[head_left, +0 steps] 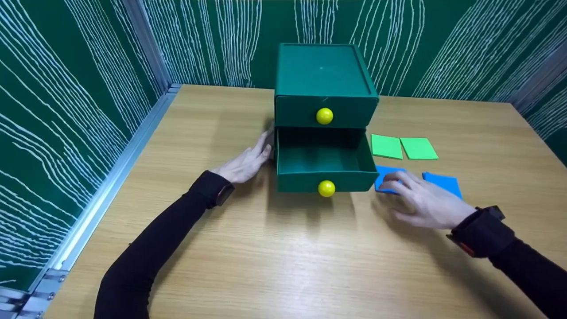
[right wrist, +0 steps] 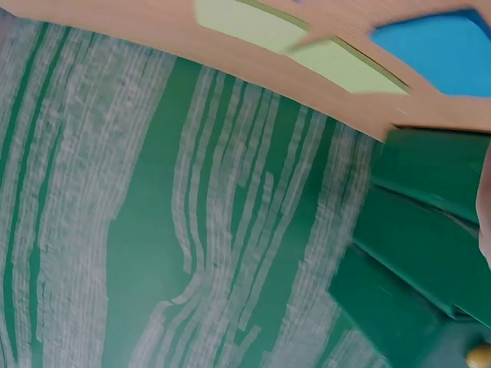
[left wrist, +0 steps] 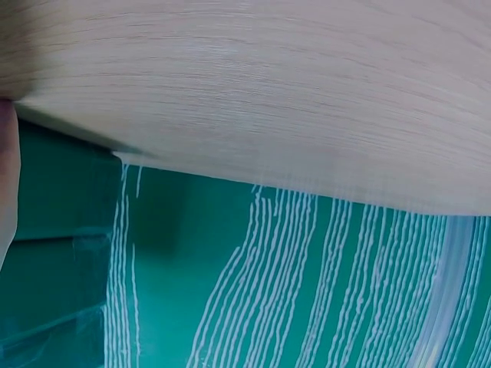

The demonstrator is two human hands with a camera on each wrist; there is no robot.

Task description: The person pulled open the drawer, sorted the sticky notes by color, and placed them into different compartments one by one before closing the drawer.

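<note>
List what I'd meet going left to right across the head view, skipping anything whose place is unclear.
Metal rail, left hand, green drawer unit, left green square, right green square, right wristband.

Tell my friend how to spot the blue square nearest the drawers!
Find the green cabinet on the wooden table, its lower drawer open. Just right of it, two blue squares lie in front of two green squares. Yours is the left blue square, partly hidden by the right hand; the other lies farther from the cabinet.
</note>
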